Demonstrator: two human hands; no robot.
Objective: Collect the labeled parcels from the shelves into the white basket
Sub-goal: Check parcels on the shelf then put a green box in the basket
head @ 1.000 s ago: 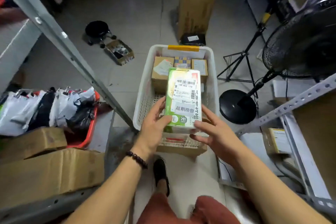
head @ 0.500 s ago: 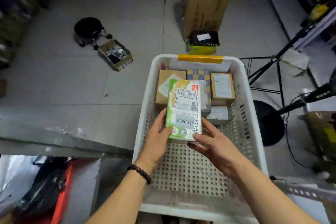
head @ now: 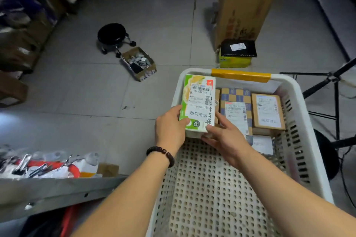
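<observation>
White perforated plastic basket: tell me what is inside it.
Inside the white basket: a green-and-white labelled box held by left hand and right hand, a blue-and-tan checkered box, a brown cardboard box, a flat white parcel. The green box covers most of another brown box.

The green parcel [head: 198,102] hides most of a brown box [head: 217,100] behind it, and the fingers of the left hand [head: 169,129] disappear under its left side. The near end of the white basket [head: 301,121] runs off the bottom edge. The tall carton [head: 244,2] is cut off at the top. Goods on the far-left shelves [head: 28,15] are blurred, and the label print is too small to read.
</observation>
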